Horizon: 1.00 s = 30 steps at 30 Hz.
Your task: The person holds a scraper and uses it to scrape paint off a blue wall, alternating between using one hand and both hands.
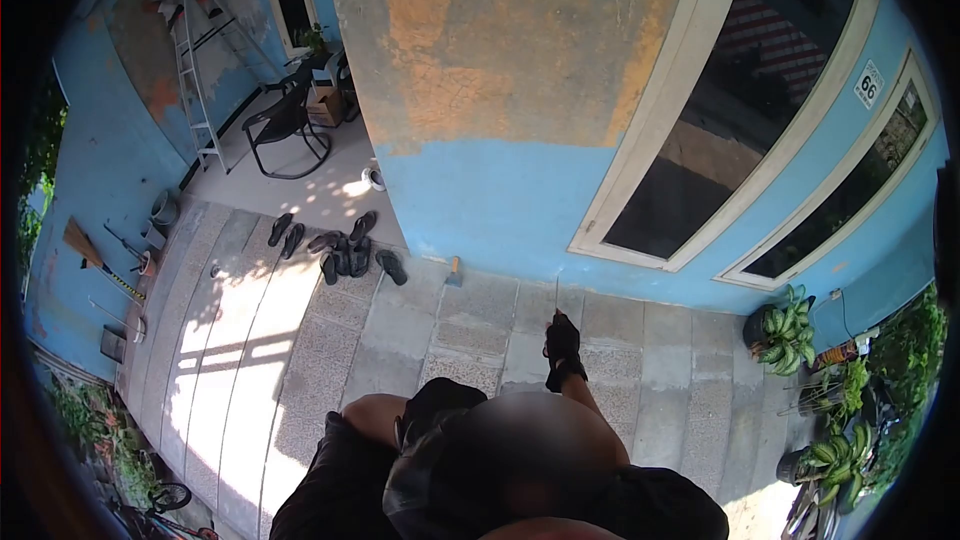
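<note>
My right hand (563,340), in a black fingerless glove, is closed around a thin tool (557,294) that points up at the foot of the light blue wall (480,200). The tool's type is too small to make out. Higher on the wall is a large bare patch (520,50) of grey and orange. My left hand does not show; only part of a bare limb appears at the lower left of my body. A scraper-like tool with a wooden handle (455,272) stands on the paving against the wall, left of my right hand.
Several dark sandals (345,258) lie on the paving (400,325). Behind them are a black chair (285,125) and a ladder (190,80). A broom (85,245) leans at the far left. Windows (730,130) and potted plants (790,330) are at the right.
</note>
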Available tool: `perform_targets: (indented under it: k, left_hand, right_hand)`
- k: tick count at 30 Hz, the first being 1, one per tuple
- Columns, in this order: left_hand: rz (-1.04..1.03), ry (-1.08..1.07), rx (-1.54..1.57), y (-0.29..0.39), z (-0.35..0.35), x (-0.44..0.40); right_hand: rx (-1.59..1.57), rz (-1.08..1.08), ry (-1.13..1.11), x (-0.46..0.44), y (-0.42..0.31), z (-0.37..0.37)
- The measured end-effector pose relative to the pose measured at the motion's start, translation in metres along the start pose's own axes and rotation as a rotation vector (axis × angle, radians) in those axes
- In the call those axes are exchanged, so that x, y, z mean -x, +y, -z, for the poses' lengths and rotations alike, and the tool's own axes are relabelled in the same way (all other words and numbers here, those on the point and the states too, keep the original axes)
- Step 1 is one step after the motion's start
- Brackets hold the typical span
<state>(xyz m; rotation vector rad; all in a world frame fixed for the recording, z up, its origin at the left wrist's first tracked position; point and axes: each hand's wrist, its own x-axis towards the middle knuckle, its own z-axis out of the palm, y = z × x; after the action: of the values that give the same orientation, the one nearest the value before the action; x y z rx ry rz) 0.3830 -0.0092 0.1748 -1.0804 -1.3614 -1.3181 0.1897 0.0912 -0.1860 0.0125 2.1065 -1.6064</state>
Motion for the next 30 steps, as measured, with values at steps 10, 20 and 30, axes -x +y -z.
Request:
perform_targets:
  k: [10,20,30]
  left_hand:
    - [0.764,0.059,-0.514,-0.105,0.01,0.093]
    - [1.02,0.339,-0.087,-0.17,-0.074,0.174]
    - [1.05,0.547,0.054,-0.186,-0.1,0.165]
  right_hand:
    - [0.131,0.411,0.159,-0.003,-0.05,0.091]
    - [0.405,0.765,0.074,0.016,-0.173,0.112]
    - [0.353,0.694,0.044,-0.004,-0.16,0.136]
